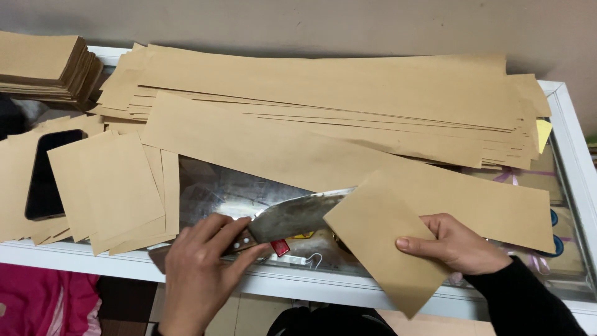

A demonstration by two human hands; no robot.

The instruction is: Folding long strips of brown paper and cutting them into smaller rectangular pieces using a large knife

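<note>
My left hand [202, 264] grips the wooden handle of a large knife [292, 218] with a broad curved steel blade. The blade lies flat over the glass counter top and runs under a folded brown paper piece [379, 239]. My right hand [457, 242] holds that folded piece by its right side, thumb on top. Just behind it lies a long brown paper strip [298, 155], the nearest of a big pile of long strips [323, 87].
A stack of cut brown rectangles [106, 186] lies at the left beside a black phone [46, 174]. Another thick stack [43, 65] sits at the back left. The white-framed glass counter [572, 143] shows small items beneath. A pink cloth [43, 305] hangs below left.
</note>
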